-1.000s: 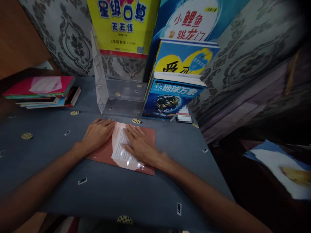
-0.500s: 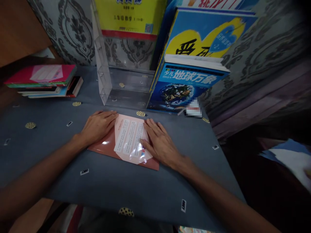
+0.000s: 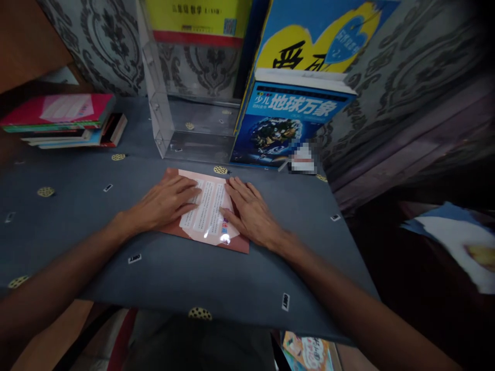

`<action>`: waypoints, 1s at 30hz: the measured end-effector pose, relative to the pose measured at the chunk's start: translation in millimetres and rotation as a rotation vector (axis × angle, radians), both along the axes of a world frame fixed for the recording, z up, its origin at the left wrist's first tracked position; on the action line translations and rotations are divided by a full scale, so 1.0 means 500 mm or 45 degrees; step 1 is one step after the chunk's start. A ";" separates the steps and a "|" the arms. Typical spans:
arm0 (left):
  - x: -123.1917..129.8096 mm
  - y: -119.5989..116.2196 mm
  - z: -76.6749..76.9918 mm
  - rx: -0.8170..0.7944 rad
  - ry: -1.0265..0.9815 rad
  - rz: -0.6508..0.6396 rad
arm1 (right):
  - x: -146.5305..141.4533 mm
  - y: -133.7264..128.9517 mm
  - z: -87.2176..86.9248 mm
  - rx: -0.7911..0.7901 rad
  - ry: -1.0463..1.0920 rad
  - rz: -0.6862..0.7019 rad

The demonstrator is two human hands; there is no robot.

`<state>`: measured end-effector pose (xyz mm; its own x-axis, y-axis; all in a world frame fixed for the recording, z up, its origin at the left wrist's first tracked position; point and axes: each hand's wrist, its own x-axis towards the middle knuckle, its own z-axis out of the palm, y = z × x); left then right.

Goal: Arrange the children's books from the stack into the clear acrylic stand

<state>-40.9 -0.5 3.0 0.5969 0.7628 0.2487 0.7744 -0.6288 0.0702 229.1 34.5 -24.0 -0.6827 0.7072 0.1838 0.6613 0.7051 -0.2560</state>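
One reddish-brown book (image 3: 211, 208) with a pale pink, text-covered panel lies flat on a grey-blue patterned tablecloth (image 3: 201, 278), near its front edge. The left hand (image 3: 166, 201) rests palm down across the book's left part, fingers loosely spread and gripping nothing. The right hand (image 3: 253, 214) lies open on the right part, thumb apart from the fingers, also gripping nothing. Behind the book stands a clear plastic rack (image 3: 158, 108); at its right, a blue book with a globe on its cover (image 3: 282, 123) leans before a blue-and-yellow book (image 3: 309, 41). Further back is a yellow book (image 3: 197, 20). Far left sits a book stack (image 3: 65, 118), pink on top.
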 end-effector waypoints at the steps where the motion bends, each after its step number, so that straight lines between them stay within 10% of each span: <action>1: 0.000 0.000 0.000 -0.024 -0.006 -0.009 | 0.000 0.000 0.000 0.002 -0.004 -0.002; 15: -0.006 -0.004 -0.017 -0.055 0.080 0.080 | 0.003 -0.003 -0.006 0.058 0.033 0.019; 30: -0.121 -0.185 0.017 0.140 -0.015 0.025 | 0.004 0.000 -0.009 0.077 0.064 0.037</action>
<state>-101.5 -93.0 11.4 0.5784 0.7423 0.3382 0.7864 -0.6176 0.0107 230.9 34.5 -28.3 -0.6914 0.6739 0.2603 0.6279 0.7388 -0.2448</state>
